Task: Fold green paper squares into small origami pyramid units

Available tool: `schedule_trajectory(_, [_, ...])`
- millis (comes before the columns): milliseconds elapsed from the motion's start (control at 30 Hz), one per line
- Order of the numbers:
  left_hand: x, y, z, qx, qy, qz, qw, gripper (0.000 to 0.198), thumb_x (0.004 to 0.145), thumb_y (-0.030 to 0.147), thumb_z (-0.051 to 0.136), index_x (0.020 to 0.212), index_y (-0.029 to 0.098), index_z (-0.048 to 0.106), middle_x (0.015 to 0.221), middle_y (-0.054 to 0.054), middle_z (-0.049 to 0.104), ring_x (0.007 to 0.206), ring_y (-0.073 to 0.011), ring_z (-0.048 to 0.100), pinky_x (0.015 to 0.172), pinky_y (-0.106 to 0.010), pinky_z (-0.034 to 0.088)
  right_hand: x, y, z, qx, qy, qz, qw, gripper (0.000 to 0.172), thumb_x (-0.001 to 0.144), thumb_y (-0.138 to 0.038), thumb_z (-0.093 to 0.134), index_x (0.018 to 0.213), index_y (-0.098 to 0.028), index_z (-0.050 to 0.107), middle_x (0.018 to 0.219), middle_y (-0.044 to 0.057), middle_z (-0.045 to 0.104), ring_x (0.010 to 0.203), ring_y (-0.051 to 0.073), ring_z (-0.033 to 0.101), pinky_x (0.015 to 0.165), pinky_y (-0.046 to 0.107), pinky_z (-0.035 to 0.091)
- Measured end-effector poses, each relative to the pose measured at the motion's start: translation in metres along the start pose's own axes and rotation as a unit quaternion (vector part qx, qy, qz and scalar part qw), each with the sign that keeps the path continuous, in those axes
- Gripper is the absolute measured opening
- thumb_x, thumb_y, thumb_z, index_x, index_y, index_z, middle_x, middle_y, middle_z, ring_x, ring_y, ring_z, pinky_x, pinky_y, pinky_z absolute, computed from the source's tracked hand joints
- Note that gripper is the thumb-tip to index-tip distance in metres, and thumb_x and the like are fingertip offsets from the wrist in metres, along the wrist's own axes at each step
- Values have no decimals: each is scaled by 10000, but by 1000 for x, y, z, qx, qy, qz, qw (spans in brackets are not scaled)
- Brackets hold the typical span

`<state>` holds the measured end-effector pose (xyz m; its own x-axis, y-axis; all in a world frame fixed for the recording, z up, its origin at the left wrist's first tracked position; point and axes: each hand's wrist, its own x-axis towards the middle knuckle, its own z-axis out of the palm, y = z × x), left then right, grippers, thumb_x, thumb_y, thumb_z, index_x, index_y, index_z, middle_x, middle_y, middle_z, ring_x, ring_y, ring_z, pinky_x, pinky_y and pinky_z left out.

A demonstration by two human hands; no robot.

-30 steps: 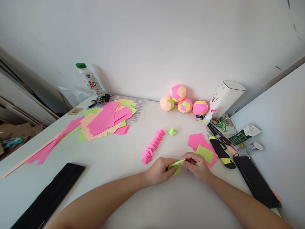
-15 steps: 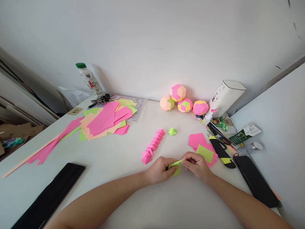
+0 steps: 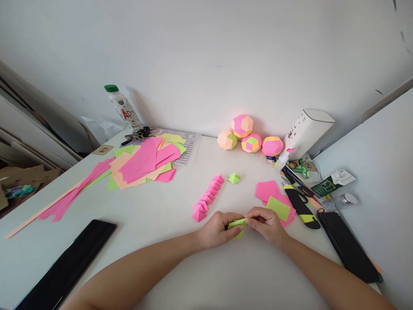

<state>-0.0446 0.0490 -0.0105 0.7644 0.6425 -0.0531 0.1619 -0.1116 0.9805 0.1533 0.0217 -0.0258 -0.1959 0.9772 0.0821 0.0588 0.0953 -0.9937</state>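
Observation:
A small green paper (image 3: 238, 232), partly folded, is held between both hands near the front middle of the table. My left hand (image 3: 217, 230) is closed on its left part, with the thumb in front. My right hand (image 3: 266, 224) pinches its upper right corner. Just beyond my left hand runs a row of folded pink paper pieces (image 3: 208, 196), and one folded green piece (image 3: 234, 178) sits to the right of the row's far end. Green square sheets (image 3: 278, 209) lie on pink sheets (image 3: 267, 189) beyond my right hand.
Loose coloured paper (image 3: 142, 161) and strips (image 3: 77, 189) lie at left, with a bottle (image 3: 127, 112) behind. Paper balls (image 3: 251, 143) stand by the wall. A cutter (image 3: 301, 206), a black case (image 3: 348, 245) and a white holder (image 3: 308, 131) are at right; a black slab (image 3: 67, 267) lies front left.
The upper edge of the green paper has tilted slightly between my fingers. Both hands keep almost the same place and grip; the whole view has shifted a little.

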Motion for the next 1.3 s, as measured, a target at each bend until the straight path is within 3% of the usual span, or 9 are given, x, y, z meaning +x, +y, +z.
schedule_trajectory(100, [0, -1, 0, 14, 9, 5, 1000, 270, 872, 275, 442, 982, 139, 647, 595, 40, 404, 511, -68, 300, 458, -181, 262, 0, 0, 0, -16, 1, 4, 1000, 105, 764, -279, 675, 750, -176, 691, 615, 1, 583, 480, 103, 491, 431, 223, 436])
schedule_trajectory(367, [0, -7, 0, 6, 6, 3, 1000, 285, 894, 306, 416, 866, 126, 636, 580, 40, 392, 505, -67, 303, 451, -184, 254, -1, 0, 1, -11, -7, -1, 1000, 99, 749, -277, 694, 757, -178, 693, 584, -11, 566, 466, 100, 477, 424, 219, 399])
schedule_trajectory(967, [1, -3, -1, 6, -14, 17, 1000, 386, 888, 406, 387, 600, 153, 426, 554, 47, 309, 498, -66, 255, 452, -210, 225, -2, -4, 1, -60, -15, -49, 997, 108, 775, -270, 671, 723, -185, 714, 627, 31, 635, 524, 132, 524, 459, 244, 410])
schedule_trajectory(1300, [1, 0, -1, -3, -22, 22, 1000, 376, 894, 375, 382, 582, 169, 347, 538, 56, 297, 484, -61, 246, 446, -212, 208, -2, 2, 1, -38, -1, -57, 998, 60, 756, -253, 691, 764, -198, 714, 631, 19, 618, 505, 118, 507, 433, 231, 398])
